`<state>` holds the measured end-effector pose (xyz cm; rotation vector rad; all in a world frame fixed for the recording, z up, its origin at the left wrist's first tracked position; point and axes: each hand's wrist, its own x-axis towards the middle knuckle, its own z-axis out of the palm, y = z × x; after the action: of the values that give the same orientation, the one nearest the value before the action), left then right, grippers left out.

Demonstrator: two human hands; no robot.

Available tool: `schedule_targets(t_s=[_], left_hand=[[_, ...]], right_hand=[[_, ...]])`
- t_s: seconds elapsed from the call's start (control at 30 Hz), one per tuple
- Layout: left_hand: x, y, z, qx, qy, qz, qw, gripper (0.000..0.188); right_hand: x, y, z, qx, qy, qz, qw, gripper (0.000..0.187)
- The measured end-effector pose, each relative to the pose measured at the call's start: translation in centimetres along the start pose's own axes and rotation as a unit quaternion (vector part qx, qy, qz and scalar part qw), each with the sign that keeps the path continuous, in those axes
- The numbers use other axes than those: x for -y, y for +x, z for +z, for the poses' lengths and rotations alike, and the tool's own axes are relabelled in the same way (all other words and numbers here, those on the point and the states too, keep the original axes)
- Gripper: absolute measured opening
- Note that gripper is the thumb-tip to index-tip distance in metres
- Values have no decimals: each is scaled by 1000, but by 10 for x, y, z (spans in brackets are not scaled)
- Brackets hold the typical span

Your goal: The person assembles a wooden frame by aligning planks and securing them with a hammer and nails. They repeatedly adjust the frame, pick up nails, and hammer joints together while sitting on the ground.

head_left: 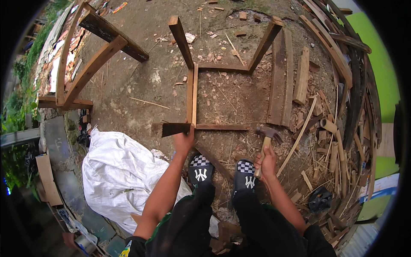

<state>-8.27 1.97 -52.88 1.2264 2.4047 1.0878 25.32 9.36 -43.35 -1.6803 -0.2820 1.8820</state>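
Our left hand grips dark wooden piece, 11 o'clock; right hand grips hammer, 1 o'clock. We should brace piece, strike squarely, clear of left hand.

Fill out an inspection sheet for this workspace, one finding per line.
Surface: rough, earthy ground, littered with wooden offcuts.
Job's things: wooden frame with far posts rising; hammer with wooden handle.
Clutter: white sack at left; long boards, bamboo pieces and a black plastic bag at right.
Hands: left hand holds the frame's near left corner; right hand grips the hammer's handle.
Cables: nothing seen.
Surroundings: green plants at far left; bright green panel at far right; second wooden structure at upper left.
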Motion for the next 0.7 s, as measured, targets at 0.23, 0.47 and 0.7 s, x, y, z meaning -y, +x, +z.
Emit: schedule_targets(t_s=[0.23,0.47,0.7], left_hand=[[-5,7,-9,9,-52,-44,998,38],[-8,5,-5,6,-33,-47,998,39],[4,12,-13,-6,-75,-87,993,43]], right_hand=[[9,4,-11,6,34,52,998,43],[14,7,-9,-85,78,-30,993,39],[9,-5,11,97,8,76,992,53]])
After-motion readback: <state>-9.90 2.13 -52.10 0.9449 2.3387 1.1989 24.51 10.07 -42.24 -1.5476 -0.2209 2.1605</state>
